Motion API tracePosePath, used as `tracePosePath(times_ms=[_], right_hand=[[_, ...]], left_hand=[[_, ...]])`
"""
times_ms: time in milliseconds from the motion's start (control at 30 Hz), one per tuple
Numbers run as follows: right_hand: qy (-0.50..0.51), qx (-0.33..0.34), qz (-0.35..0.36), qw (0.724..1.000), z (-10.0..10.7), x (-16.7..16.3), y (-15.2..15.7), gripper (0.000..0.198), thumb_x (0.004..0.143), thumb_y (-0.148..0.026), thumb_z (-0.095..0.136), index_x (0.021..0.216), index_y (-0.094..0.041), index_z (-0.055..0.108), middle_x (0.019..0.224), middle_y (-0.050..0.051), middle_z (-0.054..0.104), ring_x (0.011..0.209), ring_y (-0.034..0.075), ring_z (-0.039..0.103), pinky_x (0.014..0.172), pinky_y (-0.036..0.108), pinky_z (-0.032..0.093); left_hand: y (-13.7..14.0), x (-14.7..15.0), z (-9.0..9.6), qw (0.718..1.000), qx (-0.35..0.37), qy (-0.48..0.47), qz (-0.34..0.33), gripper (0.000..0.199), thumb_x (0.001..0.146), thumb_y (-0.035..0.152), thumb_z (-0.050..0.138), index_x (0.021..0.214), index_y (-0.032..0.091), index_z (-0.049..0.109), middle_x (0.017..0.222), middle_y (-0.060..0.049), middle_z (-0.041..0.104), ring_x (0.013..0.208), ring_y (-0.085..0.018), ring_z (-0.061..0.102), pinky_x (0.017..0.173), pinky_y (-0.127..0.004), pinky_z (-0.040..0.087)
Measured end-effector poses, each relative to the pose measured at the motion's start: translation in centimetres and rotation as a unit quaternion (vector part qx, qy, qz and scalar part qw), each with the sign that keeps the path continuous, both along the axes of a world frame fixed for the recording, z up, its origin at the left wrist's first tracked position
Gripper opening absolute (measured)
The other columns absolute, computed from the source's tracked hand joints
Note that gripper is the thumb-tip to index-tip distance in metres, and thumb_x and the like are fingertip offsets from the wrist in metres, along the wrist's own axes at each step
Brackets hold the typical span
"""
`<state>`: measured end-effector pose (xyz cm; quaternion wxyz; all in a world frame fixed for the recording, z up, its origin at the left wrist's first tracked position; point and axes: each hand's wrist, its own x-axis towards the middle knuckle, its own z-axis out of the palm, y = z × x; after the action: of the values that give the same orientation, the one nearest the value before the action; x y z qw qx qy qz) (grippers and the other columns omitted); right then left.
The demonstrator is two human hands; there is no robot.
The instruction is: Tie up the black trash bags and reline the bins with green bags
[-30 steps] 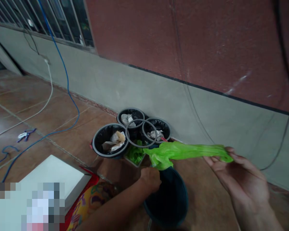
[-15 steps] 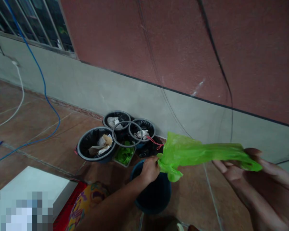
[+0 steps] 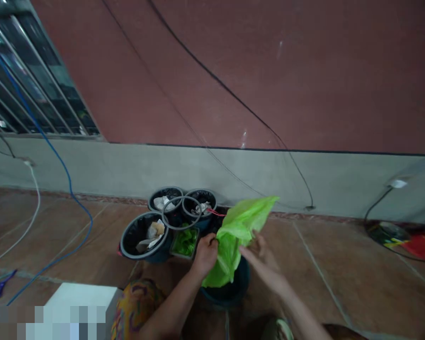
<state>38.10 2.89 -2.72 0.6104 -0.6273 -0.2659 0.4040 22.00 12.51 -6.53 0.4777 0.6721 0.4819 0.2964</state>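
Observation:
A thin bright green plastic bag (image 3: 246, 218) spreads out between my hands, its far corner pointing up to the right. My left hand (image 3: 206, 255) is closed, pinching the bag's left edge. On the other side, my right hand (image 3: 264, 259) has its fingers at the bag's right edge, holding it; they are slightly blurred and partly hidden. Beneath the bag stands a dark teal bin (image 3: 243, 283) with no liner visible, its opening partly covered by the hanging green plastic.
Black-lined bins (image 3: 127, 241) with paper waste stand left, by the wall. A loose grey ring (image 3: 165, 222) lies across them, beside a clear tray (image 3: 187, 256) of green bags. A blue cable (image 3: 69, 182) and scissors (image 3: 2, 285) lie left; a white box (image 3: 81, 295) is near me.
My right hand has moved left, closer to my left hand. The bag has gone from a stretched, narrow strip to a wider, billowing shape over the bin. The view has turned right.

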Motion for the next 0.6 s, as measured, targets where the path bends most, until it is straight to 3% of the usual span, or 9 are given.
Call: tracePosePath(times_ms=[100, 167, 233, 300, 367, 433, 500, 600], right_hand=[[0.019, -0.028, 0.004, 0.999, -3.2, -3.4, -0.6, 0.042, 0.059, -0.035, 0.076, 0.098, -0.020, 0.068, 0.080, 0.003, 0.074, 0.076, 0.023, 0.068, 0.069, 0.032, 0.054], [0.012, -0.034, -0.015, 0.999, -3.9, -2.9, -0.6, 0.022, 0.061, -0.033, 0.069, 0.078, -0.019, 0.069, 0.063, 0.001, 0.068, 0.058, 0.018, 0.062, 0.056, 0.028, 0.049], [-0.003, -0.044, -0.048, 0.998, -3.4, -1.0, -0.4, 0.017, 0.061, -0.034, 0.064, 0.069, -0.019, 0.067, 0.049, -0.003, 0.059, 0.044, 0.014, 0.052, 0.046, 0.026, 0.041], [-0.011, -0.032, -0.088, 0.996, -2.1, 1.5, -0.4, 0.020, 0.061, -0.036, 0.061, 0.071, -0.020, 0.066, 0.045, -0.004, 0.055, 0.040, 0.013, 0.047, 0.042, 0.026, 0.036], [-0.061, -0.003, -0.115, 0.991, -0.2, 4.1, -0.5, 0.023, 0.061, -0.035, 0.057, 0.075, -0.019, 0.068, 0.052, -0.002, 0.062, 0.043, 0.014, 0.049, 0.044, 0.026, 0.038], [-0.183, 0.007, -0.144, 0.972, 1.9, 6.3, -0.8, 0.029, 0.060, -0.029, 0.053, 0.079, -0.018, 0.071, 0.063, 0.003, 0.068, 0.052, 0.017, 0.056, 0.050, 0.027, 0.042], [-0.300, 0.013, -0.149, 0.942, 4.2, 8.0, -1.1, 0.038, 0.057, -0.022, 0.049, 0.086, -0.018, 0.074, 0.075, 0.005, 0.073, 0.064, 0.019, 0.062, 0.059, 0.028, 0.046], [-0.412, 0.013, -0.151, 0.899, 8.3, 9.2, -1.6, 0.043, 0.056, -0.016, 0.048, 0.090, -0.018, 0.075, 0.078, 0.005, 0.074, 0.069, 0.021, 0.064, 0.065, 0.030, 0.048]], left_hand=[[-2.1, -0.1, 1.0, 0.997, -0.051, -0.050, -0.011, 0.016, 0.079, 0.021, 0.041, 0.066, 0.018, 0.051, 0.058, 0.005, 0.046, 0.057, -0.010, 0.046, 0.058, -0.021, 0.038], [-3.3, -0.7, 2.0, 0.993, -0.085, -0.083, -0.028, 0.017, 0.082, 0.028, 0.045, 0.073, 0.018, 0.055, 0.062, 0.004, 0.052, 0.059, -0.011, 0.049, 0.060, -0.022, 0.041], [-4.0, -1.7, 3.1, 0.989, -0.099, -0.081, -0.068, 0.022, 0.082, 0.037, 0.051, 0.081, 0.017, 0.059, 0.070, 0.002, 0.060, 0.066, -0.013, 0.056, 0.064, -0.024, 0.045], [-4.2, -3.0, 4.1, 0.988, -0.071, -0.003, -0.134, 0.022, 0.077, 0.038, 0.060, 0.083, 0.016, 0.063, 0.076, -0.001, 0.065, 0.074, -0.016, 0.061, 0.068, -0.025, 0.046], [-3.9, -4.3, 4.7, 0.976, 0.002, 0.149, -0.160, 0.013, 0.073, 0.029, 0.063, 0.078, 0.017, 0.065, 0.078, -0.002, 0.068, 0.080, -0.019, 0.064, 0.072, -0.025, 0.046], [-3.0, -5.4, 5.1, 0.943, 0.077, 0.307, -0.102, 0.010, 0.072, 0.019, 0.060, 0.079, 0.018, 0.067, 0.081, -0.004, 0.070, 0.086, -0.021, 0.066, 0.076, -0.026, 0.045], [-1.5, -6.4, 5.7, 0.911, 0.115, 0.396, 0.002, 0.023, 0.075, 0.014, 0.053, 0.090, 0.018, 0.069, 0.088, -0.009, 0.072, 0.093, -0.025, 0.066, 0.079, -0.029, 0.046], [1.1, -7.4, 7.9, 0.911, 0.117, 0.379, 0.110, 0.032, 0.078, 0.016, 0.049, 0.103, 0.015, 0.069, 0.098, -0.015, 0.072, 0.097, -0.029, 0.067, 0.081, -0.034, 0.047]])
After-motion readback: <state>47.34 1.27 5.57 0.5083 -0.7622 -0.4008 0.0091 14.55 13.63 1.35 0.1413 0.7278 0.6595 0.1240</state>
